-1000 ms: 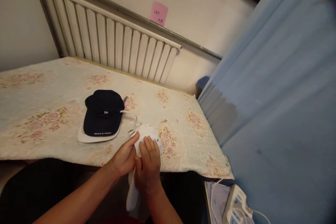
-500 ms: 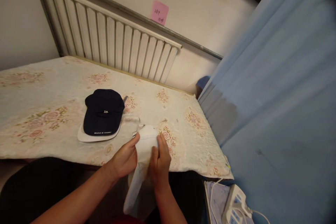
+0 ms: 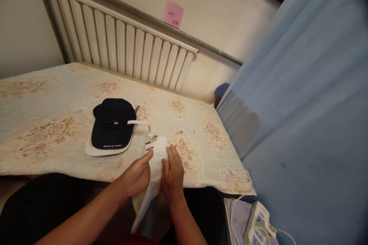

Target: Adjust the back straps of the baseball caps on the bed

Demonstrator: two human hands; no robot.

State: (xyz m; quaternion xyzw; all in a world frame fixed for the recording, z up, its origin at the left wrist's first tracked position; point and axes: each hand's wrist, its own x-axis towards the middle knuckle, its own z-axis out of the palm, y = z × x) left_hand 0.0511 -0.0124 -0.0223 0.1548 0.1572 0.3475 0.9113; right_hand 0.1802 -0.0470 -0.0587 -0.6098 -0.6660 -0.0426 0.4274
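A white cap lies at the near edge of the table, its brim hanging down over the edge toward me. My left hand grips the cap's left side with the thumb on top. My right hand presses against its right side, fingers together. A thin white strap runs from the cap toward a navy cap that rests on a white brim further left on the table.
The table carries a pale floral cloth. A white ribbed radiator stands behind it, with a pink note on the wall above. A blue curtain fills the right side. A white iron sits low at the right.
My right hand slid from on top of the white cap to its right side. The cap's brim swung lower and further left below the table edge.
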